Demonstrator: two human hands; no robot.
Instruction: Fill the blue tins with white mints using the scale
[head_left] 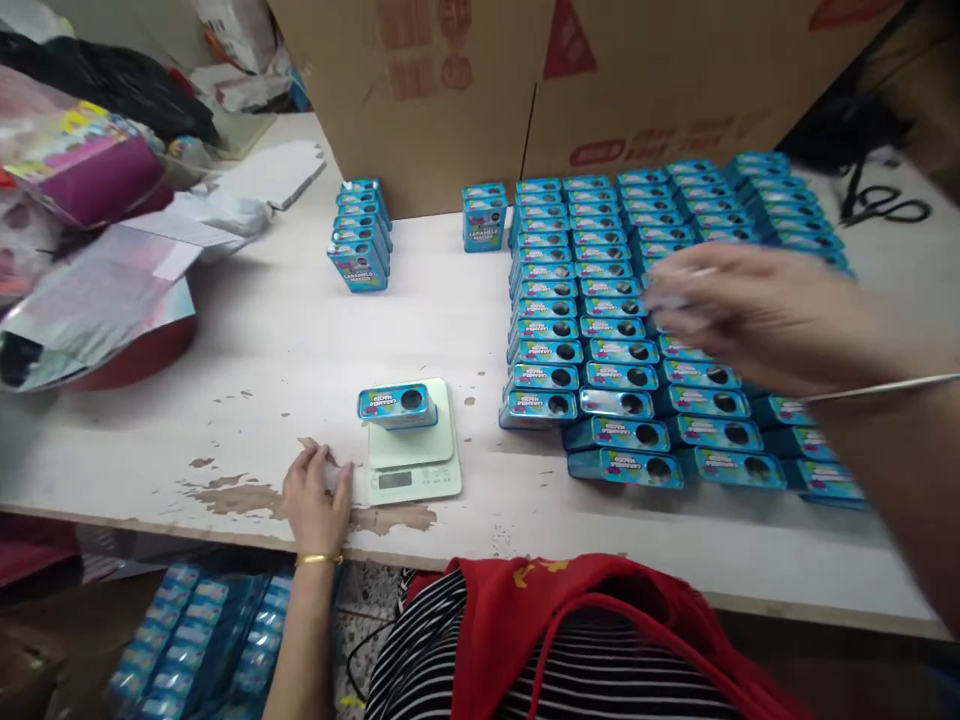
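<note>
My left hand (319,500) rests on the table beside the scale, palm down, fingers loosely bent and apart, holding nothing. A pale green digital kitchen scale (442,480) is just to its right. On the scale's plate stands a blue candy tin (397,405) with a round dark hole in its top. My right hand (720,300), blurred by motion, is over the rows of blue tins (544,377). Its fingers are pinched together, with something whitish at the tips that I cannot make out. Most of these tins stand upright with round holes facing up.
A large cardboard box (450,130) stands along the back. Before it are a short row of tins (358,265) and a separate small group (484,225). Black scissors (885,205) lie at the right. Bags and a red bowl (142,350) crowd the left; more tins (180,640) are below the table.
</note>
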